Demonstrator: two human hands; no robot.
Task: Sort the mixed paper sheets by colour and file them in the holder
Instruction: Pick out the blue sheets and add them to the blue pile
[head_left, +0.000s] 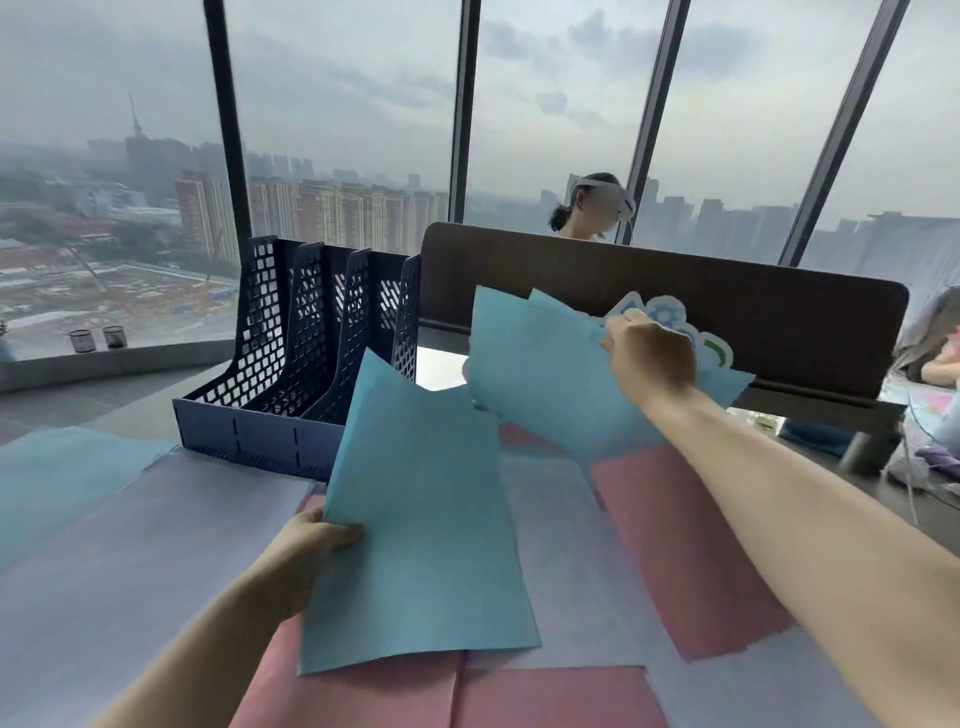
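My left hand (306, 551) grips the left edge of a blue sheet (421, 525) lifted off the desk at the centre. Farther back on the right, my right hand (649, 358) holds other blue sheets (540, 374) up in the air, in front of a dark divider. The dark blue file holder (291, 358), with perforated walls and three slots, stands at the back left; its slots look empty from here. Pink sheets (675, 540) and pale lavender sheets (145, 530) lie spread over the desk. One more blue sheet (57, 478) lies at the far left.
A dark divider panel (675, 301) with a blue-and-white sticker (670, 317) crosses the back right. A person (592, 208) sits behind it; another person (935, 353) is at the right edge. Large windows run along the back, with two mesh cups (98, 339) on the sill.
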